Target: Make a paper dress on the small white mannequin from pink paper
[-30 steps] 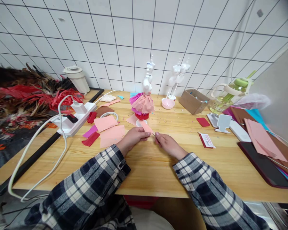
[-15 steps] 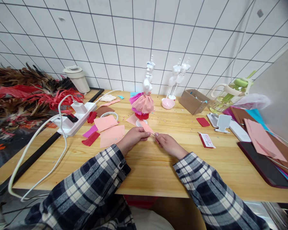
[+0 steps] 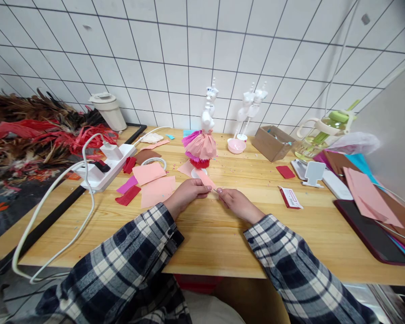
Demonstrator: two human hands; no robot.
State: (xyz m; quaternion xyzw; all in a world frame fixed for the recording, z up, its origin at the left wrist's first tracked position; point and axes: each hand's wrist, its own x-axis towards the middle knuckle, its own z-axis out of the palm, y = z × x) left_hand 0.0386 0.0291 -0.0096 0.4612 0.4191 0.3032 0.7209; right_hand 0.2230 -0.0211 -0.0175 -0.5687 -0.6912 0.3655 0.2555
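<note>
Close together over the middle of the wooden table, both my hands are closed in a pinch. My left hand (image 3: 189, 193) has its thumb and fingers on a pink paper strip (image 3: 205, 178), whose upper part shows behind the fingertips. Between the thumb and finger of my right hand (image 3: 236, 202) is a thin, dark, needle-like piece (image 3: 215, 189), its tip toward the left hand. Just beyond stands a small white mannequin (image 3: 207, 118) in a ruffled skirt (image 3: 201, 146) of pink, purple and red paper.
Left of my hands lie pink paper sheets (image 3: 158, 191), a red piece (image 3: 128, 196) and a tape roll (image 3: 155, 162). A power strip (image 3: 113, 166) with cables stands farther left. Rightward are a pink bowl (image 3: 236, 145), a cardboard box (image 3: 272, 144), a small packet (image 3: 290, 198) and a tablet (image 3: 367, 229).
Little differs. The right hand's fingertips have shifted very slightly, and less of the thin piece shows between the hands. Everything else on the table stays in place.
</note>
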